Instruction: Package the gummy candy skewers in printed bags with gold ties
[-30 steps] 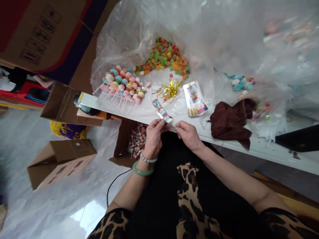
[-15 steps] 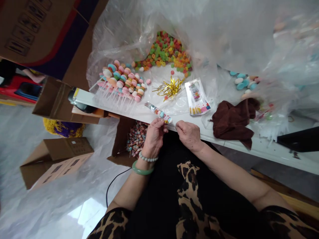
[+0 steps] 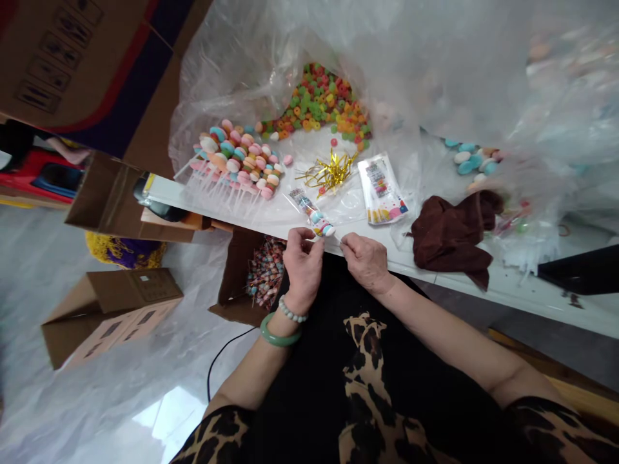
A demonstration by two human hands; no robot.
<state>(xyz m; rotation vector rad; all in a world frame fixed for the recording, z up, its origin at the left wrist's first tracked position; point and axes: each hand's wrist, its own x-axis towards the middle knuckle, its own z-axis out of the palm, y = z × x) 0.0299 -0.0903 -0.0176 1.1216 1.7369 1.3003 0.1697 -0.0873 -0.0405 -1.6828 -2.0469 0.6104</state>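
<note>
A candy skewer [image 3: 329, 230] with pale blue and white pieces sits mostly inside a narrow printed clear wrapper [image 3: 304, 203], tilted over the table's front edge. My left hand [image 3: 304, 258] has thumb and curled fingers at the wrapper's lower edge, pinching it; the exact contact is partly hidden. Closed in a fist, my right hand [image 3: 366, 261] grips the skewer's thin white stick [image 3: 337, 238]. Beyond the hands lie a bunch of gold twist ties [image 3: 333, 171] and a stack of printed wrappers [image 3: 383, 189].
Finished-looking candy skewers [image 3: 242, 158] are piled at left on the table. Ring gummies [image 3: 324, 96] spill from a large plastic bag [image 3: 396, 58]. A brown cloth [image 3: 454, 232] lies at right. Below the edge, a cardboard box [image 3: 232, 280] holds many wrapped skewers.
The wrapper has slid a little to the right over the candy, and its lower end is nearer my right hand. My left fingers have shifted their grip and uncurled slightly; my right hand has hardly moved.
</note>
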